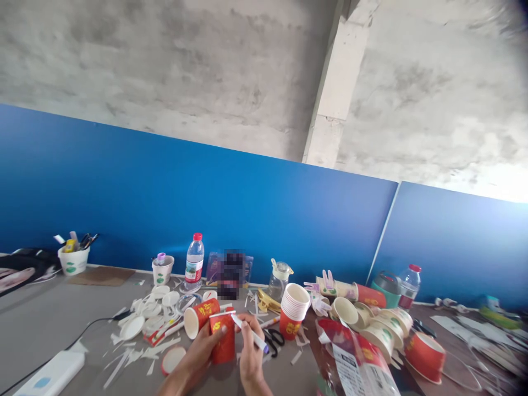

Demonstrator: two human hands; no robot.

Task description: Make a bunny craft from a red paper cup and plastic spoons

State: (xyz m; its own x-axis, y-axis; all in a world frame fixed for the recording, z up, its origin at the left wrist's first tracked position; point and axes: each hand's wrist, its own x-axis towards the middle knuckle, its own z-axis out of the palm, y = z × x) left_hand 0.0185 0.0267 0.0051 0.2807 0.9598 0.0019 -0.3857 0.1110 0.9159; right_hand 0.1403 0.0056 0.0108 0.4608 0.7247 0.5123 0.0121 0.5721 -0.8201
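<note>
My left hand (203, 352) is wrapped round a red paper cup (224, 347) with yellow lettering, which stands upright at the table's front. In my right hand (251, 352) is a white pen-shaped tool (249, 331) with a purple end, slanting across the fingers. Its upper tip lies close to the cup's rim. Behind my left hand, another red paper cup (202, 318) rests on its side. Right of my right hand are black-handled scissors (274, 342) and a stack of red paper cups (291, 322).
White lids and paper scraps (142, 319) litter the left. A water bottle (194, 264) and glass jug (279, 279) stand at the back. Tipped paper cups (381, 333) and a red plastic package (350, 357) lie right. A white power strip (51, 374) sits front left.
</note>
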